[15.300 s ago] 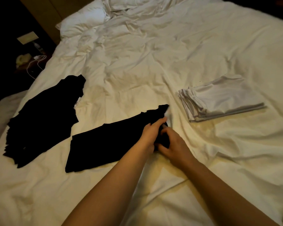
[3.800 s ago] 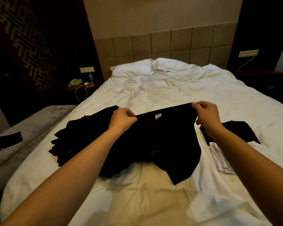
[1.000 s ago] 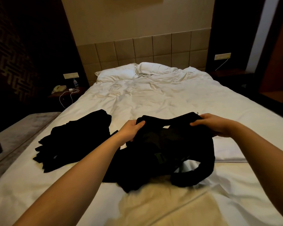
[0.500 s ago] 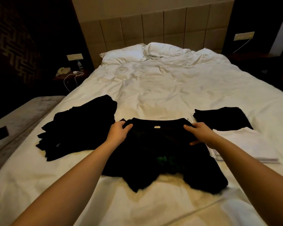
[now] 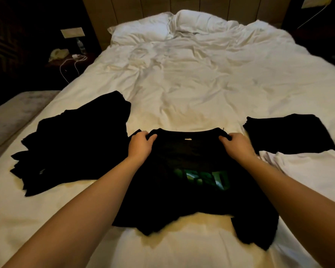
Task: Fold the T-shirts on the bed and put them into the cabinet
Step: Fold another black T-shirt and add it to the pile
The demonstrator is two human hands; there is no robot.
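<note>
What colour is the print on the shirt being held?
Green, on the black shirt, in the head view.

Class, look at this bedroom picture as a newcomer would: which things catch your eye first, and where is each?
First, the black T-shirt with a green print, spread at the near middle of the white bed, with the left hand and right hand gripping its shoulders. A heap of black shirts lies left; a folded black shirt lies right.
</note>
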